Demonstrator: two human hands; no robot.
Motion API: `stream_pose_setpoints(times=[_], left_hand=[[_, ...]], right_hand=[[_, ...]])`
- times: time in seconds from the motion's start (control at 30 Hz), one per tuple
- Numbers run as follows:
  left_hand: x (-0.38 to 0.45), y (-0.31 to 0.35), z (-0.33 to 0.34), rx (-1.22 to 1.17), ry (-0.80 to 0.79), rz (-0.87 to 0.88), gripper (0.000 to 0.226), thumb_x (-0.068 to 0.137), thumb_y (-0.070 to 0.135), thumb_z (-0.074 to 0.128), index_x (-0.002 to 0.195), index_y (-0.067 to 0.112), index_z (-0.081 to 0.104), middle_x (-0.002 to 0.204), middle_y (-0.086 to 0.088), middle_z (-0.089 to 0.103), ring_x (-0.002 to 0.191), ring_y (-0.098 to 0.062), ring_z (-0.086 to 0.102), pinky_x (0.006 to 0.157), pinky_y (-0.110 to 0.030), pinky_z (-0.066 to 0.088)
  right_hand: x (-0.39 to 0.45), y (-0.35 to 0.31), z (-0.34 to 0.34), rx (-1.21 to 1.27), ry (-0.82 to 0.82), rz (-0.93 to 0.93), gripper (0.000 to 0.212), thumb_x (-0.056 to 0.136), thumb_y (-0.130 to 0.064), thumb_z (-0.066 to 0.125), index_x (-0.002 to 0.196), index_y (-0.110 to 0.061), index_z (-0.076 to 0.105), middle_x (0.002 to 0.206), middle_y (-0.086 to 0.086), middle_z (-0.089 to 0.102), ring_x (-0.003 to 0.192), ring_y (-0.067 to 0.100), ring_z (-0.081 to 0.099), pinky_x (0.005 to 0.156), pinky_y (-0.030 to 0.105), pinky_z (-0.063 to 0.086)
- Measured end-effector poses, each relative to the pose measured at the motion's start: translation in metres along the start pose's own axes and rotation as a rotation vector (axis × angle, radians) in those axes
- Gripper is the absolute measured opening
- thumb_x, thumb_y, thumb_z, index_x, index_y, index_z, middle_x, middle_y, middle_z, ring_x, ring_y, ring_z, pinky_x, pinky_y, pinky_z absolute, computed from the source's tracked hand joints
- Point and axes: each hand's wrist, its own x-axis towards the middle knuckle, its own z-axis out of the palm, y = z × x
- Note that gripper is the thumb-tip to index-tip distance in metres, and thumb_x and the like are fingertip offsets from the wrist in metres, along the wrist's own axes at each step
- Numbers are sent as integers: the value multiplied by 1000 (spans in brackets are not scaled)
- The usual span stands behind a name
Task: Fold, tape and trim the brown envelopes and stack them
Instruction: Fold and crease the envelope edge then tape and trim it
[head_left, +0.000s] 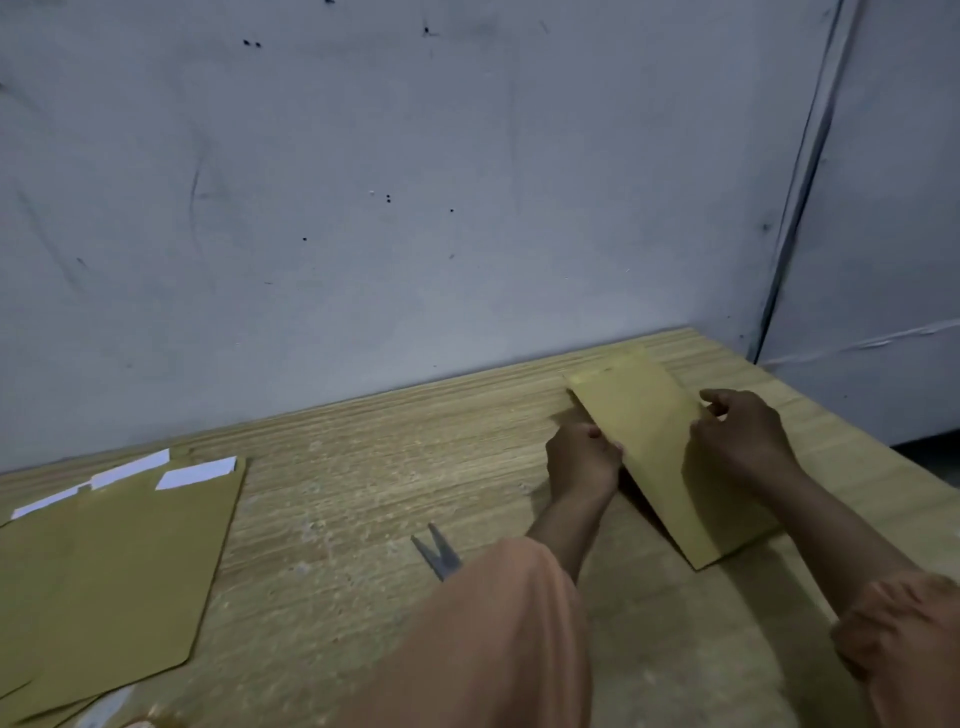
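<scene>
A folded brown envelope (660, 447) lies slanted on the wooden table (363, 493) at the right, a little way out from the wall. My left hand (582, 460) grips its left long edge with curled fingers. My right hand (740, 434) holds the right long edge, thumb and fingers curled over it. A pile of unfolded brown envelopes (114, 577) with white strips (197, 473) along their far edges lies at the left. The open blades of a pair of scissors (439, 551) show between the pile and my left arm; the handles are hidden under my sleeve.
A grey wall (415, 182) rises right behind the table. The table's right edge runs close to my right arm, with a second grey panel (883, 260) beyond it.
</scene>
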Motion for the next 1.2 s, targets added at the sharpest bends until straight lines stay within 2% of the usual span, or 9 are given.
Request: stream_pose_setpoints(times=[0.1, 0.17, 0.27, 0.4, 0.5, 0.6, 0.9, 1.03, 1.2], left_hand=[[11, 1, 13, 18, -2, -27, 9, 78, 6, 68, 79, -2, 70, 73, -17, 66, 83, -35, 68, 75, -45, 56], [15, 2, 17, 34, 1, -26, 9, 77, 6, 70, 83, -1, 70, 83, -19, 70, 84, -33, 68, 76, -41, 56], [20, 0, 19, 62, 24, -9, 12, 77, 12, 74, 81, 10, 63, 93, -18, 70, 87, -31, 68, 78, -37, 54], [20, -6, 1, 80, 44, 31, 31, 76, 17, 75, 66, 23, 47, 87, -10, 62, 92, -33, 64, 80, -44, 54], [9, -8, -33, 154, 28, 95, 13, 79, 16, 73, 82, 12, 61, 95, -15, 66, 97, -31, 62, 83, -39, 52], [-7, -15, -79, 269, 49, 145, 15, 82, 20, 70, 93, 11, 65, 78, -2, 61, 92, -24, 63, 74, -25, 45], [-57, -66, -236, 511, 318, 69, 9, 87, 29, 62, 86, 21, 63, 71, 11, 53, 82, -16, 59, 65, -23, 37], [-75, -98, -297, 616, 437, 15, 12, 92, 28, 55, 88, 19, 62, 85, 5, 61, 80, -15, 55, 65, -25, 39], [-77, -127, -347, 773, 566, -96, 31, 95, 37, 49, 106, 12, 63, 112, -10, 59, 104, -29, 53, 83, -37, 46]], right_hand=[[15, 10, 3, -54, 23, -16, 44, 90, -5, 54, 134, -6, 50, 130, 18, 52, 117, 33, 49, 89, 32, 39], [18, 14, 5, -92, 46, -28, 41, 91, -6, 54, 132, -6, 51, 129, 19, 52, 114, 34, 49, 85, 32, 38], [18, 17, 9, -225, 102, -12, 37, 92, -14, 54, 128, -8, 54, 129, 18, 51, 117, 34, 45, 91, 37, 36], [9, 6, 19, -331, 135, -26, 31, 93, -18, 52, 123, -13, 57, 130, 14, 50, 120, 32, 40, 94, 38, 29], [-7, -13, 34, -276, 81, -95, 31, 92, -20, 53, 122, -14, 58, 129, 12, 51, 121, 31, 40, 95, 38, 29], [-30, -40, 58, -244, 14, -169, 31, 92, -23, 54, 121, -14, 59, 128, 10, 52, 121, 30, 40, 94, 37, 30], [-109, -118, 139, -215, -206, -429, 27, 93, -30, 52, 117, -20, 61, 122, -1, 56, 119, 19, 42, 95, 33, 31], [-143, -157, 179, -225, -332, -539, 28, 92, -30, 52, 118, -20, 60, 121, -1, 55, 119, 20, 42, 95, 32, 33], [-179, -179, 221, -307, -446, -607, 31, 92, -37, 49, 117, -21, 59, 125, 0, 47, 118, 22, 40, 93, 31, 33]])
